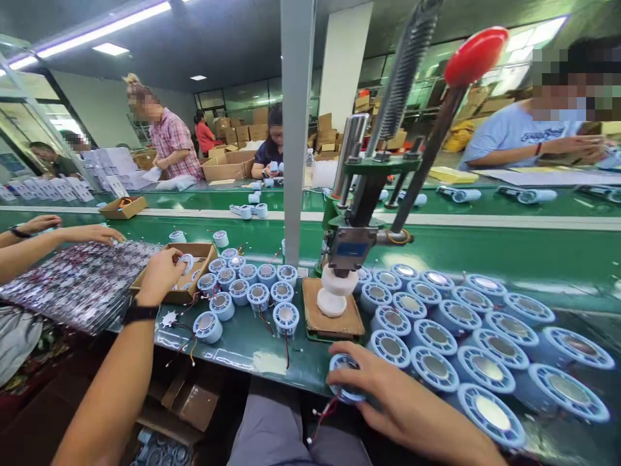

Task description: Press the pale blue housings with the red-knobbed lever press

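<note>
My left hand [163, 273], with a black band on the wrist, pinches a light blue ring [186, 263] above a cardboard box [180, 296] that holds more rings. At the bench's front edge, the fingers of my right hand [361, 382] are wrapped round a light blue round housing [345, 370] with wires hanging below it. Between and beyond my hands stands a hand press [356, 243] with a red-knobbed lever. Its white upper pad sits just above a white round seat [332, 302] on a brown base plate.
Many similar housings [434, 369] cover the bench right of the press; several more [220, 305] stand left of it. Another person's arms [63, 241] reach over a wired, shiny stack [82, 281] at the left. A grey post [297, 129] rises behind. People work across the green conveyor [485, 239].
</note>
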A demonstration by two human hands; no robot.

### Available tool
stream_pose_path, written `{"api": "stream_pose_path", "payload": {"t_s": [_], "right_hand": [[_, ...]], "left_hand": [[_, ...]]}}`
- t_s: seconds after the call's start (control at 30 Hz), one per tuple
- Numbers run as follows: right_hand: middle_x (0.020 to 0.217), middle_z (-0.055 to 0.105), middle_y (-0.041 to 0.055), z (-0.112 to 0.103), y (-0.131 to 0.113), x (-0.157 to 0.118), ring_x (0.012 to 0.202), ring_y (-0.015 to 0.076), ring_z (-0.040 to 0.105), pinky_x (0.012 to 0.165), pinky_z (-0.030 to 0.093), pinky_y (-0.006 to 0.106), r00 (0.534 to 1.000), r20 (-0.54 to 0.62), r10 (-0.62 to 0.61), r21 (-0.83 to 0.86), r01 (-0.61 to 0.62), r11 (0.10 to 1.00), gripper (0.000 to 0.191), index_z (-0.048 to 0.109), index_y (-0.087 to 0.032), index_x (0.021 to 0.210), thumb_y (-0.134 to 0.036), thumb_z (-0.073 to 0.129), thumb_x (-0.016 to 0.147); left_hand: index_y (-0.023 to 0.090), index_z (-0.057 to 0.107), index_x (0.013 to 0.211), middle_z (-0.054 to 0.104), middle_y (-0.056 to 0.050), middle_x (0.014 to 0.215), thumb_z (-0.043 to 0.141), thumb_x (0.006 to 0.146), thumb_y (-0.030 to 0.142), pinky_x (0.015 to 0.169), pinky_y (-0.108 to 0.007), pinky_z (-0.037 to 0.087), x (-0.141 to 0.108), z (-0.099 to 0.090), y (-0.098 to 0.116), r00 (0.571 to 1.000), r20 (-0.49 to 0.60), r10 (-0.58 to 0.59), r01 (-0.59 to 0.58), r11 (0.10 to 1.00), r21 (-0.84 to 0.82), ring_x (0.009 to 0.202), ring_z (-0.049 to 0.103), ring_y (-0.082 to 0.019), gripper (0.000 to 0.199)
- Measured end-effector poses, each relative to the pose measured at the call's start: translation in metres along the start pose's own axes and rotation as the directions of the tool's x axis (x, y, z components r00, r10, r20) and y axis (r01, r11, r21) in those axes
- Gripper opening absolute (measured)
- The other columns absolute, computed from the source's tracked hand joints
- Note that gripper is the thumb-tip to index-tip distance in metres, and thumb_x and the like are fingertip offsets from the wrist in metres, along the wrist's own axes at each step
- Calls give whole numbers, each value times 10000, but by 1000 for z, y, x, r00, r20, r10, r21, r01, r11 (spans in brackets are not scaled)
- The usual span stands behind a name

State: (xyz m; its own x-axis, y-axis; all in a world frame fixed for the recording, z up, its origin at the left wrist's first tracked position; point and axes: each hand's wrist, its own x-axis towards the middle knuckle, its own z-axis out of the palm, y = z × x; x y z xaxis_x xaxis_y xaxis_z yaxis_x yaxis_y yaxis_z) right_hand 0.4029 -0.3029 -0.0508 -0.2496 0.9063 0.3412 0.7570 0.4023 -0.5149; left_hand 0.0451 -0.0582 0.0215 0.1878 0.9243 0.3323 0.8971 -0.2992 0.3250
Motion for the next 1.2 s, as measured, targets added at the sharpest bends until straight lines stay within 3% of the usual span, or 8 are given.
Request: {"api": "stream_pose_path", "payload": {"t_s": [0.07, 0.2, 0.37, 0.6, 0.73, 0.83, 1.0, 1.2], "right_hand": [[1349, 533, 66, 16, 5, 4, 1248, 206, 543, 1077, 470, 351, 994, 104, 14, 34, -18, 999, 435, 707, -223, 990, -31, 459, 689], [1434, 454, 45, 34, 21, 3, 1357, 222, 446, 1135, 414, 438, 987, 129, 93, 105, -107, 989, 482, 706, -234, 961, -5, 399, 668], [1460, 421, 89, 66, 28, -9, 1352, 236, 453, 1108, 450, 431, 979, -98, 179, 206, -156, 966, 381, 652, -233, 1157, -149, 508, 815], [1278, 566, 111, 100, 25, -10, 1195, 209, 586, 1000, 537, 339, 842, -463, 277, 181, -216, 960, 444, 551, -197, 1280, -270, 621, 848], [1197, 633, 94, 106, 22, -8, 1100, 194, 643, 971, 558, 315, 838, -478, 262, 172, -203, 964, 475, 536, -182, 1280, -242, 652, 823], [1199, 642, 108, 110, 21, -9, 1097, 199, 655, 957, 568, 311, 825, -511, 242, 167, -181, 969, 503, 526, -166, 1302, -224, 642, 817], [1214, 645, 108, 112, 19, -11, 1106, 185, 658, 920, 581, 292, 811, -574, 112, 116, -54, 992, 424, 602, -189, 1239, -121, 552, 824], [1251, 636, 102, 106, 21, -10, 1155, 170, 640, 971, 560, 269, 835, -539, 116, 181, -20, 983, 335, 667, -180, 1138, -102, 581, 825]], "left_hand": [[135, 652, 1014, 671, -4, 906, 507, 872, 246, 851, -288, 492, -38, 13, 27, 995, 26, 93, -92, 995, -31, 828, 621, -158, 232], [193, 698, 951, 680, -45, 925, 547, 824, 134, 809, -319, 525, -116, 72, 72, 924, 291, 247, -226, 968, -106, 810, 636, -183, 205], [184, 675, 1111, 661, -99, 1063, 508, 912, 207, 925, -421, 514, -153, 127, 72, 964, 153, 215, -191, 969, -156, 1023, 606, -249, 261], [231, 564, 1317, 623, -107, 1301, 669, 832, 289, 1031, -529, 433, -168, 130, 58, 969, 129, 212, -171, 947, -271, 1218, 524, -312, 500], [223, 473, 1360, 647, -103, 1182, 708, 816, 328, 953, -453, 501, -175, 125, 92, 995, 4, 98, -87, 897, -433, 1061, 617, -265, 602], [226, 389, 1422, 633, -96, 1129, 791, 742, 382, 925, -417, 520, -177, 125, 135, 982, -7, 188, -166, 848, -503, 1023, 628, -260, 805], [194, 486, 1374, 591, -123, 1190, 703, 797, 283, 980, -454, 497, -170, 136, 185, 941, 200, 272, -164, 886, -434, 1140, 584, -299, 622], [192, 497, 1385, 524, -123, 1362, 641, 801, 209, 1110, -458, 420, -154, 124, 175, 816, 439, 376, -119, 853, -509, 1295, 494, -282, 601]]}}
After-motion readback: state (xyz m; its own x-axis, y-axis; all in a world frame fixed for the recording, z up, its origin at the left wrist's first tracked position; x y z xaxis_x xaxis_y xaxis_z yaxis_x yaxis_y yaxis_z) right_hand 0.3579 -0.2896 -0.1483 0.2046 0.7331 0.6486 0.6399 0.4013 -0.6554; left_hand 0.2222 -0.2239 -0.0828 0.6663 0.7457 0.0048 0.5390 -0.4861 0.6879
